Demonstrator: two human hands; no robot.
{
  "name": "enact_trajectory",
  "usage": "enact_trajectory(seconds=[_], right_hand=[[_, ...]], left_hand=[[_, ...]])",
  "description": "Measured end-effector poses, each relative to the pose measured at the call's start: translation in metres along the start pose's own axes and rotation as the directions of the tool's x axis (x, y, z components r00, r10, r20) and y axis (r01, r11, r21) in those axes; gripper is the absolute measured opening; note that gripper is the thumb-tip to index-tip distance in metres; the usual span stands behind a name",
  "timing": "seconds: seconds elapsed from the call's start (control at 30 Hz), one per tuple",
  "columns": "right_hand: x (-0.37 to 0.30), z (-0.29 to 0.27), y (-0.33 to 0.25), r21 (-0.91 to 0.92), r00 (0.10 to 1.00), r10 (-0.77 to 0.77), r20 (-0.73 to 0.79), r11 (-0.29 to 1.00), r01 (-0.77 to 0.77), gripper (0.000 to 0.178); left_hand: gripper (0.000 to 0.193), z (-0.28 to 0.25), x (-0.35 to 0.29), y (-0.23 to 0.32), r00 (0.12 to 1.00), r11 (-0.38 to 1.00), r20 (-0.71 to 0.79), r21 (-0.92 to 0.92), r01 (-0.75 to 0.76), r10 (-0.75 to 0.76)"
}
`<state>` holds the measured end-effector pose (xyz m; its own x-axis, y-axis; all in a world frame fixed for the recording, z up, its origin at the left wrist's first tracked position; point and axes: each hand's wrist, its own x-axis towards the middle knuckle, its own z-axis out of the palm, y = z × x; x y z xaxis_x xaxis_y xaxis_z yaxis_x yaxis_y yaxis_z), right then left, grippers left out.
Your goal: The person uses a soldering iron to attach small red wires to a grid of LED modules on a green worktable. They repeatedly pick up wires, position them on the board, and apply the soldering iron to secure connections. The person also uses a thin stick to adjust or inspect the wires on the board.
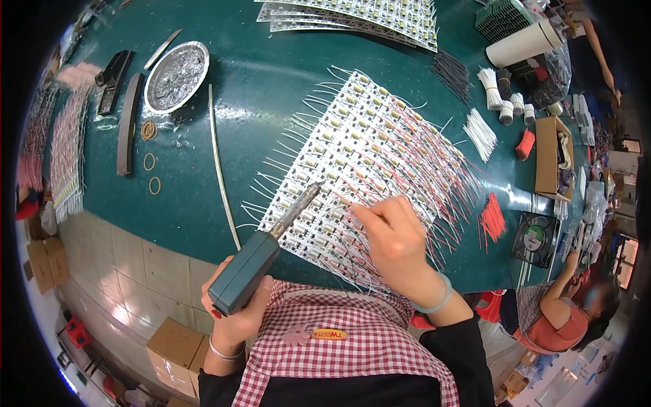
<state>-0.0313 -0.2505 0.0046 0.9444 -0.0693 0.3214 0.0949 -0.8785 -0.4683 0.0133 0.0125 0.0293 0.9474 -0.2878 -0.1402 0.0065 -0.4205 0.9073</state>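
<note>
My left hand (235, 324) is wrapped round the dark green handle of a soldering gun (245, 273). Its long, stained metal tip reaches up and right over a white circuit board panel (319, 154), ending just above the small components. Close to that tip, my right hand (397, 239) pinches what looks like a thin red wire, its fingertips low over the panel. Rows of small yellowish parts cover the panel. White wires stick out along its left side, and many red and white wires fan across its right half.
On the green table (237, 156), a solder-filled bowl (178, 76) stands upper left near rubber bands (148, 130). More panels (359, 15) are stacked at the back. Red wires (492, 218), white wires (481, 135) and a small fan (536, 237) lie right. A co-worker (553, 319) sits at the right.
</note>
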Motion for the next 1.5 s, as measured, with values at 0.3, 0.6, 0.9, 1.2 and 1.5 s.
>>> enact_trajectory(seconds=[0.3, 0.6, 0.9, 1.2, 1.5], right_hand=[[-0.001, -0.053, -0.026, 0.094, 0.999, 0.021, -0.033, 0.995, -0.018, 0.035], [0.009, 0.016, -0.008, 0.101, 0.995, -0.072, 0.073, 0.993, 0.064, 0.019], [-0.003, 0.025, -0.006, -0.080, 0.985, -0.168, 0.049, 0.982, 0.171, 0.019], [-0.002, 0.021, -0.005, 0.031, 0.990, -0.097, -0.107, 0.994, 0.100, 0.021], [0.007, 0.018, -0.019, 0.046, 0.992, -0.120, -0.041, 0.992, 0.122, 0.024]], left_hand=[[0.029, -0.001, -0.001, -0.011, 0.990, 0.992, -0.126, -0.115, 0.048, -0.063], [0.029, -0.005, -0.009, -0.014, 0.990, 0.998, -0.131, -0.039, -0.049, 0.044], [0.027, -0.007, -0.013, -0.015, 0.988, 0.995, -0.127, -0.040, -0.093, 0.087], [0.025, -0.010, -0.018, -0.017, 0.992, 0.997, -0.122, -0.062, -0.049, 0.041], [0.025, -0.007, -0.020, -0.022, 0.993, 0.990, -0.114, -0.142, 0.019, -0.036]])
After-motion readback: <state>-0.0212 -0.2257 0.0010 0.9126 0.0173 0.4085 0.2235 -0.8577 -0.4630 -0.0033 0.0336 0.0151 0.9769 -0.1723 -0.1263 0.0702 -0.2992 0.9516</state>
